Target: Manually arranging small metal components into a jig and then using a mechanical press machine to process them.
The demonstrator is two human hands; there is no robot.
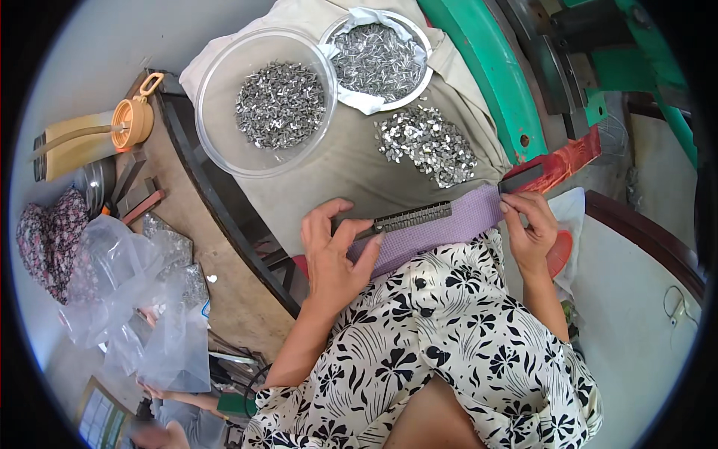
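Note:
A dark slotted metal strip [413,217], with a row of small metal pieces along it, lies on a purple checked cloth [467,218] across my lap. My left hand [335,251] has its thumb and index finger closed on the strip's left end. My right hand [529,224] is at the cloth's right end, fingertips pinched together beside a dark flat bar [521,179]. What sits between those fingertips is too small to make out. Just beyond the cloth lies a loose pile of small shiny metal pieces [426,142].
A clear plastic bowl [213,142] of small metal pieces stands far left on a beige cloth [329,168]. Beside it is a lined white basin [426,78] of thin metal pins. Green machinery [490,71] rises at right. Plastic bags [176,337] and an orange-yellow container [133,123] sit left.

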